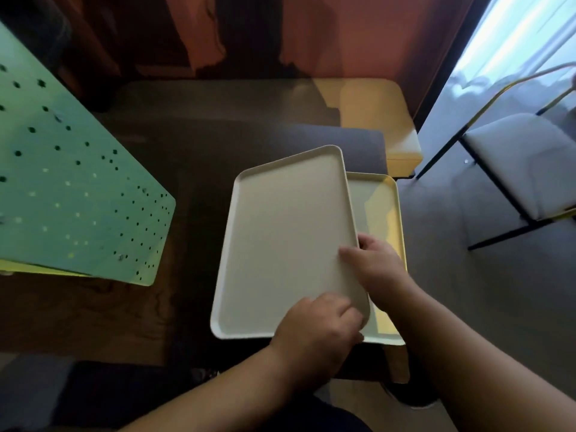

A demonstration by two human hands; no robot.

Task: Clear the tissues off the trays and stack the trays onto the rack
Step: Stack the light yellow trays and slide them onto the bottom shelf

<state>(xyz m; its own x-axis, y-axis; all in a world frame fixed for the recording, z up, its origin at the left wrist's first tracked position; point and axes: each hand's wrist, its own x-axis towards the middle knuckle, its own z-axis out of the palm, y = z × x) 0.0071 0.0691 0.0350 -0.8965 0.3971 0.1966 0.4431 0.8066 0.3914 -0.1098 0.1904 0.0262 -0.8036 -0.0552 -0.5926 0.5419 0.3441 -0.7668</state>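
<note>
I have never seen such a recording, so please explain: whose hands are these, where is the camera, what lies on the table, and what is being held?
There is no machine here. A person wears one wide-angle camera on the head, looking forward and down, so you see the person's own two bare hands from above.

On the dark wooden table lies a pale yellow rectangular plastic tray. A cream rectangular plastic tray is above it, turned at an angle, overlapping it. The left hand grips the cream tray's near corner, and the right hand grips its right edge.

At the left is a green metal panel with round holes, perhaps the rack. At the right stands a white-cushioned chair. No tissues are visible.
</note>
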